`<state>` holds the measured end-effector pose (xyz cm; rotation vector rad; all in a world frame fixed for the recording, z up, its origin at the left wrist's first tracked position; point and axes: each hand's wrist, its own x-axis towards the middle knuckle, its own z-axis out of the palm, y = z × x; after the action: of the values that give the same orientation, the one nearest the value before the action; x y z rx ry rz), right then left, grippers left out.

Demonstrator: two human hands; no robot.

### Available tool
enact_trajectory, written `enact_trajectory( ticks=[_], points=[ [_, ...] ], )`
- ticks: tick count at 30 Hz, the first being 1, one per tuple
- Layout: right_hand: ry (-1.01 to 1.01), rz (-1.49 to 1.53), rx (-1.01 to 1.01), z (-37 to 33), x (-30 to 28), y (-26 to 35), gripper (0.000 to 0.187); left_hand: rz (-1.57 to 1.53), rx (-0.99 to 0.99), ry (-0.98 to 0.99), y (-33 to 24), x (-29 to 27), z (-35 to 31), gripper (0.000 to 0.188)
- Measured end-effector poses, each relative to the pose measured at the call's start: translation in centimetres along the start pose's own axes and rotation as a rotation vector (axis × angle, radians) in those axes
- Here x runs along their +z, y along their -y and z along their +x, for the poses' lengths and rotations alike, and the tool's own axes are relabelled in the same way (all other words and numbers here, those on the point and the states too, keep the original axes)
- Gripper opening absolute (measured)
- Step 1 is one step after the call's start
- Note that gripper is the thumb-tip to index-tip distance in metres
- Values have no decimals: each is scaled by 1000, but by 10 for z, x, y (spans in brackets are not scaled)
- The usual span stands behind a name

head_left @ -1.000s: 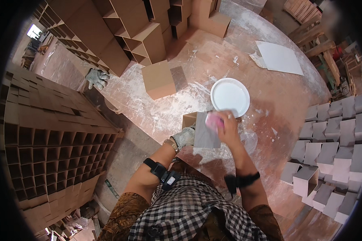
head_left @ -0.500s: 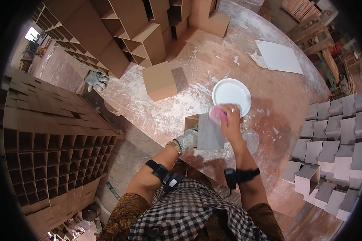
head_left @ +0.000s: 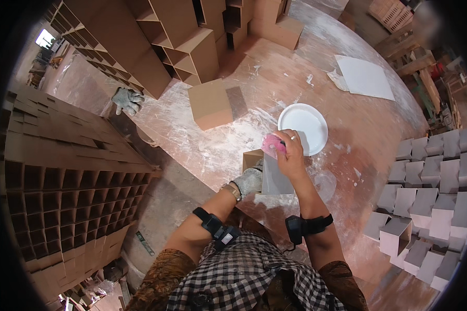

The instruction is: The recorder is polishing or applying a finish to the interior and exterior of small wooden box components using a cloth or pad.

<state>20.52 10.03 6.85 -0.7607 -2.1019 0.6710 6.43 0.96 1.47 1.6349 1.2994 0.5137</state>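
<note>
A small open-ended cardboard box (head_left: 279, 179) with a grey coated face stands at the table's near edge. My left hand (head_left: 249, 181), in a grey knit glove, reaches into its open left side and holds it; the fingers are partly hidden by the box. My bare right hand (head_left: 291, 154) grips a pink sponge (head_left: 271, 145) at the far edge of the grey face. Just beyond that hand lies a round white dish (head_left: 316, 122), its inside pale and partly shaded. A plain brown box (head_left: 210, 105) sits farther left.
Grey-and-white coated boxes (head_left: 422, 199) stand in rows at the right. Stacked brown boxes (head_left: 187, 46) rise at the far left, and a tall stack of open boxes (head_left: 72, 199) is at my left. A spare glove (head_left: 127, 100) and a white sheet (head_left: 366, 78) lie on the table.
My right hand has moved the sponge leftward, to the far left part of the grey face. My left hand stays at the box. The whole view has shifted slightly.
</note>
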Motion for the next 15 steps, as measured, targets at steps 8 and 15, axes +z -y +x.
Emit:
enact_trajectory(
  ticks=[8, 15],
  points=[
    [210, -27, -93, -60, -26, 70, 37, 84, 20, 1, -5, 9, -1, 47],
    [-9, -43, 13, 3, 10, 12, 40, -9, -132, 158, -20, -16, 0, 62]
  ],
)
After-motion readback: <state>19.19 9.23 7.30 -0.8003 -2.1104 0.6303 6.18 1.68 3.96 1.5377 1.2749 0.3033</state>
